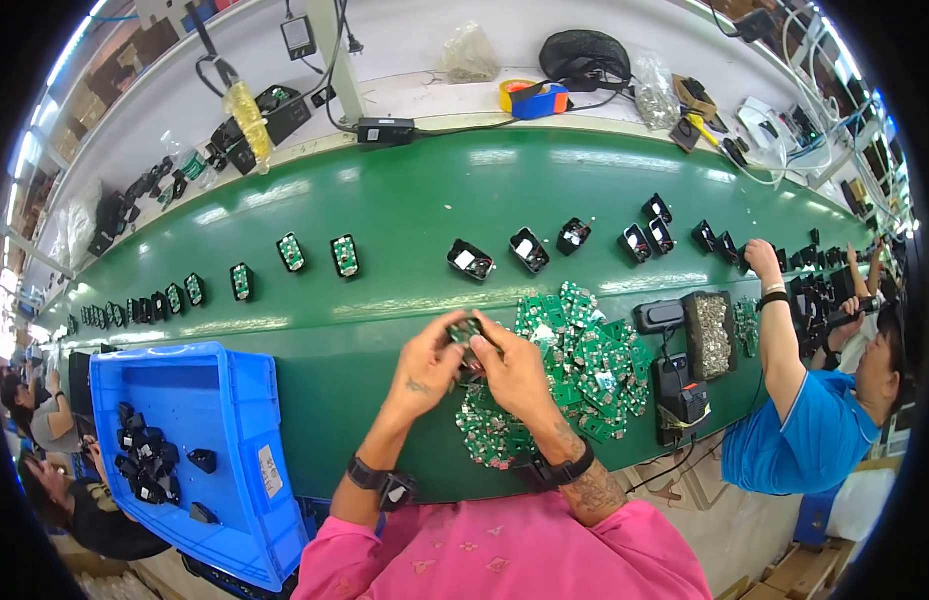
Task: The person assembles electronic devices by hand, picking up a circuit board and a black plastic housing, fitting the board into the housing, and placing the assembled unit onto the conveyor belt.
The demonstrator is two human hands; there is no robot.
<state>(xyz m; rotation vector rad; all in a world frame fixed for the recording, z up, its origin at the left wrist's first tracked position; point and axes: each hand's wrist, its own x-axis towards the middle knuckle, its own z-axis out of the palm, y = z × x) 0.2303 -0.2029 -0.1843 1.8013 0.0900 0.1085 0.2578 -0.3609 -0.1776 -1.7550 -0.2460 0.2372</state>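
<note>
Close above the green bench, in front of me, both my hands are closed around a small black housing with a green circuit board [464, 331]. My left hand [424, 362] grips its left side, slightly blurred. The fingers and thumb of my right hand [514, 368] press on it from the right. Much of the piece is hidden by the fingers. A heap of loose green circuit boards [584, 365] lies just right of my right hand. Beyond my hands stand open black housings [471, 259] with wires inside, and to the left black housings fitted with boards [344, 256].
A blue crate [254, 400] with black parts stands at my left. On the right are a tray of small metal parts [711, 335] and a black charger-like device [679, 390]. A co-worker in blue [804, 430] reaches over the bench. Tape [534, 99] lies on the back shelf.
</note>
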